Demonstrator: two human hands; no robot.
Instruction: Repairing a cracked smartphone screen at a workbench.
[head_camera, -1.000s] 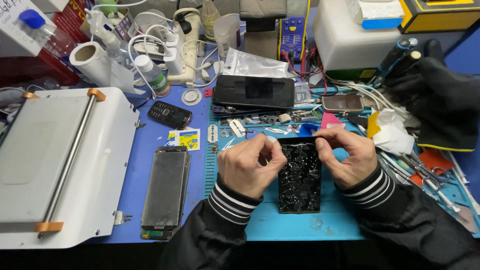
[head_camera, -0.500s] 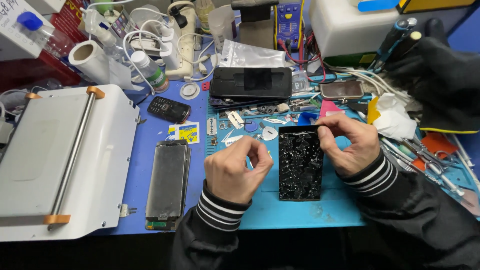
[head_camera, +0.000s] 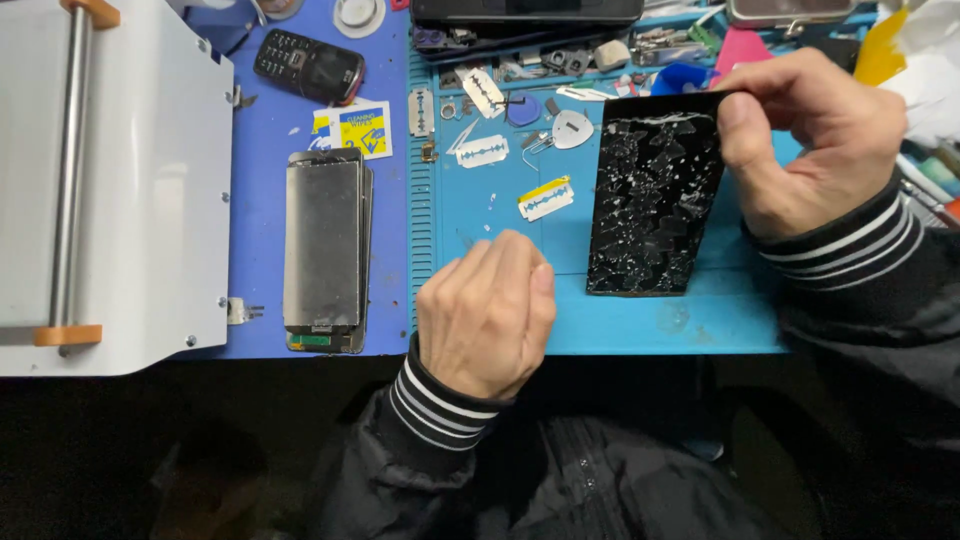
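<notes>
Since half a second ago, left hand (head_camera: 487, 318) has drawn back toward the body, fingers curled together, seemingly pinching a thin clear sliver. Farther off, right hand (head_camera: 810, 140) fingers clamp the shattered black glass phone panel (head_camera: 652, 195), propped on the teal mat (head_camera: 640, 325).

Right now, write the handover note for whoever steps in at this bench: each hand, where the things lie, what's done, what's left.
Right hand: pinches the top right corner of the shattered black screen panel, which lies on the teal work mat.
Left hand: curled near the mat's front edge, apart from the panel; whether it holds anything cannot be told.
Nearby: a yellow-wrapped razor blade and a bare razor blade on the mat; a phone frame on the blue surface to the left.
Done: the panel lies apart from the frame.
Left: cracked glass covers the whole panel.
</notes>
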